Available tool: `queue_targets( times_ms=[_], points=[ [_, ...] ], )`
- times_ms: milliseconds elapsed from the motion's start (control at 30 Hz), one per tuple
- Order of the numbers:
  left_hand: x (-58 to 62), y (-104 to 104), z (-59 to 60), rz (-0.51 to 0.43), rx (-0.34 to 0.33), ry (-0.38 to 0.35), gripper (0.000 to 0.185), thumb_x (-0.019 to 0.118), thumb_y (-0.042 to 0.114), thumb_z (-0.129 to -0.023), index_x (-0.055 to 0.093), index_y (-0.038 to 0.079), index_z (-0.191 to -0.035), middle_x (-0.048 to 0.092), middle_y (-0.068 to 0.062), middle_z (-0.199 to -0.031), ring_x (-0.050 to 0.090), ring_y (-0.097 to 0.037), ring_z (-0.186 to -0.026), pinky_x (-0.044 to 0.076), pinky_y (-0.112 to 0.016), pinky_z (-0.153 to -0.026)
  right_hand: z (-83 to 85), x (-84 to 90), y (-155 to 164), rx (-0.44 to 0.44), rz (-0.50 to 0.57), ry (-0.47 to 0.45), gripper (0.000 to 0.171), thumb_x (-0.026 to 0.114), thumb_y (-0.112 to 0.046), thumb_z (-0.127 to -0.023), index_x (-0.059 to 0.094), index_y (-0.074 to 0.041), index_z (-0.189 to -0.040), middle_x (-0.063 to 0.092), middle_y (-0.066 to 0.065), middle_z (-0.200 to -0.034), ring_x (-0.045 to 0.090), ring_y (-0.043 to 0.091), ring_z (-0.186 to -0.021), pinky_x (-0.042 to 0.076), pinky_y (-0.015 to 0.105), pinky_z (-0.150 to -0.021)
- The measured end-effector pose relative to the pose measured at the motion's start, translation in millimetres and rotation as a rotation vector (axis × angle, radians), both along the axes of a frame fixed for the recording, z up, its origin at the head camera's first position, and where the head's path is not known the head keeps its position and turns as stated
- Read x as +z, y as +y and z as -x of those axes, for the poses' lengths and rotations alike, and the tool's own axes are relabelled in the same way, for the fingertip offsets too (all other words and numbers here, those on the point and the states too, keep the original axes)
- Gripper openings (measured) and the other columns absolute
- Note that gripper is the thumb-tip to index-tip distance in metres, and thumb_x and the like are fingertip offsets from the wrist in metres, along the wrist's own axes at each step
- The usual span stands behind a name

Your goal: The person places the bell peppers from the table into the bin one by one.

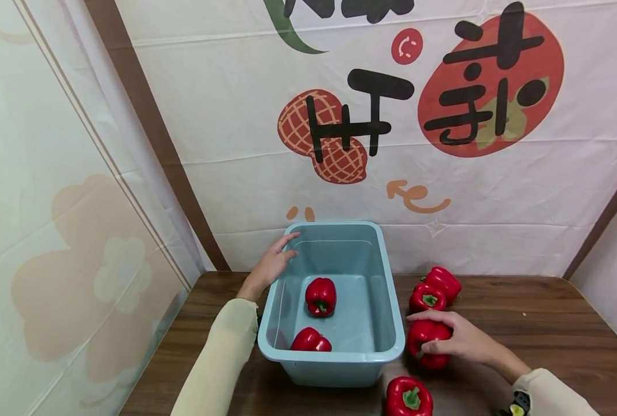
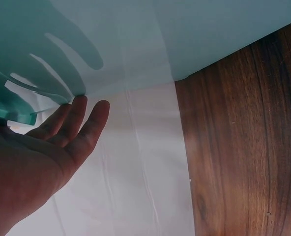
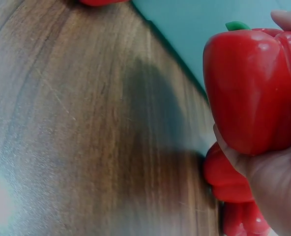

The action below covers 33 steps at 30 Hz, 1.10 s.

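A light blue plastic tub (image 1: 339, 357) has two red bell peppers inside, one near its middle (image 1: 321, 297) and one close to the near wall (image 1: 311, 340). My left hand (image 1: 273, 263) holds the tub's left rim toward the far end; three of its fingers (image 2: 89, 130) lie along the outside wall. To the right of the tub, my right hand (image 1: 459, 338) grips a red bell pepper (image 3: 253, 93) with a green stem, thumb on one side and fingers on the other. In the right wrist view this pepper appears lifted off the table.
Beyond the right hand lie two more red bell peppers, one in front (image 1: 427, 297) and one behind (image 1: 443, 282). Another bell pepper (image 1: 408, 397) stands at the near edge of view. The wooden table (image 1: 537, 323) ends at a printed cloth wall (image 1: 495, 242).
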State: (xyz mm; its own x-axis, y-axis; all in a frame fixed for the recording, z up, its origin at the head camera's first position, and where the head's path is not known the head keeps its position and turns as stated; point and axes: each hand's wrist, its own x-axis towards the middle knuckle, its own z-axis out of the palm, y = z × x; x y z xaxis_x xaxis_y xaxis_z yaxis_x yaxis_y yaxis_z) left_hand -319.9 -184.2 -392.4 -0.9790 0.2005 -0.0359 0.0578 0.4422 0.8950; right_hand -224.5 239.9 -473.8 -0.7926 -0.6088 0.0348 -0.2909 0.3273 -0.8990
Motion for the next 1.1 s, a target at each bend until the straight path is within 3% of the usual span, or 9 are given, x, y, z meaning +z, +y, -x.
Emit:
queue_targets(
  times_ms=[500, 567, 700, 833, 1100],
  points=[
    [0.4, 0.0, -0.8, 0.007, 0.006, 0.002, 0.051, 0.042, 0.027, -0.102, 0.036, 0.027, -0.153, 0.021, -0.008, -0.163, 0.039, -0.041, -0.136, 0.037, -0.066, -0.105, 0.5, 15.1, 7.0, -0.030, -0.002, 0.074, 0.053, 0.068, -0.018, -0.088, 0.054, -0.003, -0.136, 0.059, 0.015, -0.121, 0.058, 0.022, -0.106, 0.059, 0.037, -0.075],
    [7.0, 1.4, -4.6, 0.011, -0.005, -0.010, 0.052, 0.041, 0.025, -0.103, 0.034, 0.023, -0.155, 0.019, -0.011, -0.164, 0.038, -0.042, -0.136, 0.037, -0.066, -0.104, 0.9, 17.3, 7.9, -0.033, 0.000, 0.094, 0.051, 0.068, -0.017, -0.088, 0.055, -0.006, -0.136, 0.060, 0.016, -0.122, 0.059, 0.021, -0.105, 0.059, 0.036, -0.074],
    [8.6, 1.3, -4.4, 0.003, -0.020, -0.022, 0.054, 0.040, 0.023, -0.103, 0.031, 0.019, -0.156, 0.017, -0.014, -0.164, 0.036, -0.044, -0.138, 0.036, -0.067, -0.105, 1.1, 21.2, 9.1, -0.034, 0.010, 0.112, 0.051, 0.068, -0.016, -0.088, 0.055, -0.007, -0.137, 0.058, 0.021, -0.124, 0.059, 0.019, -0.106, 0.059, 0.036, -0.074],
    [0.3, -0.5, -0.2, -0.003, -0.014, 0.001, 0.052, 0.041, 0.025, -0.103, 0.033, 0.023, -0.155, 0.019, -0.012, -0.164, 0.037, -0.043, -0.138, 0.035, -0.067, -0.105, 1.0, 23.2, 9.6, -0.035, 0.008, 0.120, 0.051, 0.068, -0.016, -0.088, 0.055, -0.007, -0.137, 0.057, 0.022, -0.125, 0.057, 0.020, -0.107, 0.059, 0.036, -0.074],
    [0.1, -0.4, -0.6, 0.010, -0.001, 0.024, 0.051, 0.042, 0.025, -0.102, 0.036, 0.024, -0.153, 0.021, -0.011, -0.163, 0.038, -0.043, -0.137, 0.035, -0.068, -0.104, 1.1, 26.4, 9.0, -0.052, -0.014, 0.133, 0.050, 0.069, -0.018, -0.087, 0.057, -0.012, -0.136, 0.057, 0.019, -0.124, 0.056, 0.023, -0.107, 0.059, 0.036, -0.073]
  ],
)
